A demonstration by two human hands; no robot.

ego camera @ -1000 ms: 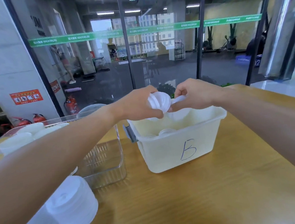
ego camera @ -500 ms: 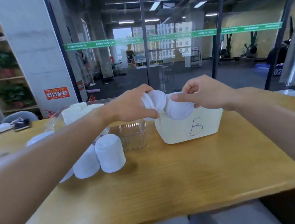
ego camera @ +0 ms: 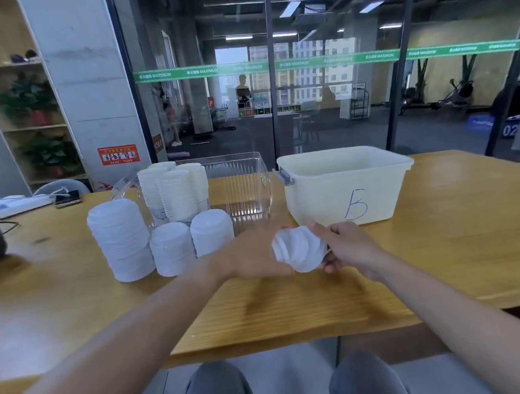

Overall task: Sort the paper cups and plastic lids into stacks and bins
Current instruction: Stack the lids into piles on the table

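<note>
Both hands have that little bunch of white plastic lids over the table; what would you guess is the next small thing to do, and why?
Probably square up the bunch of white plastic lids and carry it left to the three white lid stacks. The left hand and right hand both grip it in front of the cream plastic bin marked B, above the wooden table, and the lids look fanned rather than aligned.

left hand [ego camera: 254, 253] + right hand [ego camera: 346, 246] grip lids [ego camera: 300, 249] | 3 lid stacks [ego camera: 122, 238] on table [ego camera: 444, 260]

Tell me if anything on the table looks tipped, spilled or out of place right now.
Nothing stands out. The three lid stacks stand upright beside the clear bin, the cups are nested in it, and both hands, left and right, hold a bunch of lids before the white bin.
</note>
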